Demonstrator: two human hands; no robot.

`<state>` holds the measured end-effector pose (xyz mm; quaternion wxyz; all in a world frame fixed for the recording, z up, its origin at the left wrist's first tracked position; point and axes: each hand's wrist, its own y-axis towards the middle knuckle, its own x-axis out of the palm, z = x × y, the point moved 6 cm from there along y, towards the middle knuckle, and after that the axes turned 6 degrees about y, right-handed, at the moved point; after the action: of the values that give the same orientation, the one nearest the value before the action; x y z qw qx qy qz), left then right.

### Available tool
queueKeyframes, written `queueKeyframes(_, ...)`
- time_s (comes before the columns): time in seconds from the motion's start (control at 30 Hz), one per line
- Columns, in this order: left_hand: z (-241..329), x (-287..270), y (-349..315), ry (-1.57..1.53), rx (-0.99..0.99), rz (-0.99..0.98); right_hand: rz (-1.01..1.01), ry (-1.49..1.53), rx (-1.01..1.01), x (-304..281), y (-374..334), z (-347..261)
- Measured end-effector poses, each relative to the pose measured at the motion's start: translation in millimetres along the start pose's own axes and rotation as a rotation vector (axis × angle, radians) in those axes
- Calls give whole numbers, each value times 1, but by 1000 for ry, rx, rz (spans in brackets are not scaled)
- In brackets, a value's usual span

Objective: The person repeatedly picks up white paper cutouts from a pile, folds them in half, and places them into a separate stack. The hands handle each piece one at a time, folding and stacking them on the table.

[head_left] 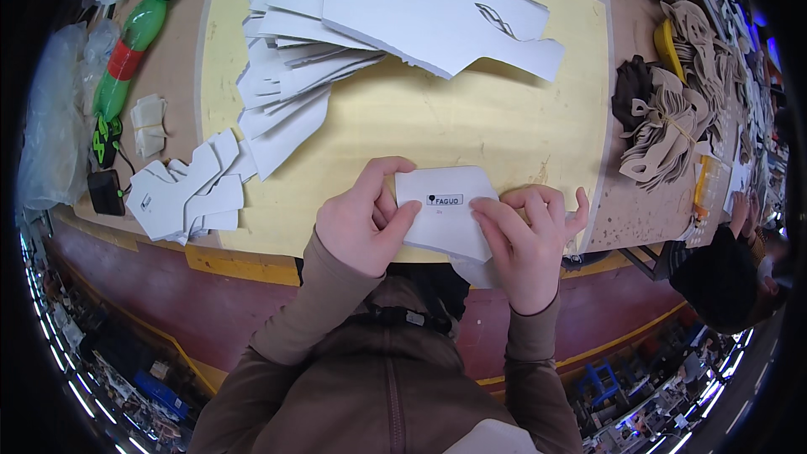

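Observation:
Near the table's front edge, a white flat cut piece (445,231) with a small dark printed label patch is held up between both hands. My left hand (360,219) pinches its left edge, thumb on the front face. My right hand (530,240) grips its right side, thumb and forefinger on the face by the label and the little finger sticking out. Another pale piece (476,272) shows partly below it, by my right hand. Beyond my hands lies a big overlapping pile of white cut pieces (395,17), the top one with a similar patch.
A yellow sheet (471,126) covers the middle of the table. At left are smaller fanned white pieces (189,193), a green bottle (134,55), a black phone-like object (106,192) and clear plastic (59,118). Beige cut pieces (664,139) lie right; a person (723,277) is beyond.

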<state>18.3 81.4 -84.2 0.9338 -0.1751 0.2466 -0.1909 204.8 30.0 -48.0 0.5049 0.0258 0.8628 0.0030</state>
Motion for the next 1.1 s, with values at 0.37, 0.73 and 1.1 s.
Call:
queueKeyframes(0.37, -1, 0, -2, 23, 37, 29, 2, -11, -6, 2, -2, 0)
queueKeyframes(0.73, -6, 1, -3, -29, 33, 70, 6, 8, -8, 3, -2, 0)
queueKeyframes(1.1, 7, -6, -5, 120, 88, 171, 62, -59, -87, 4, -7, -6)
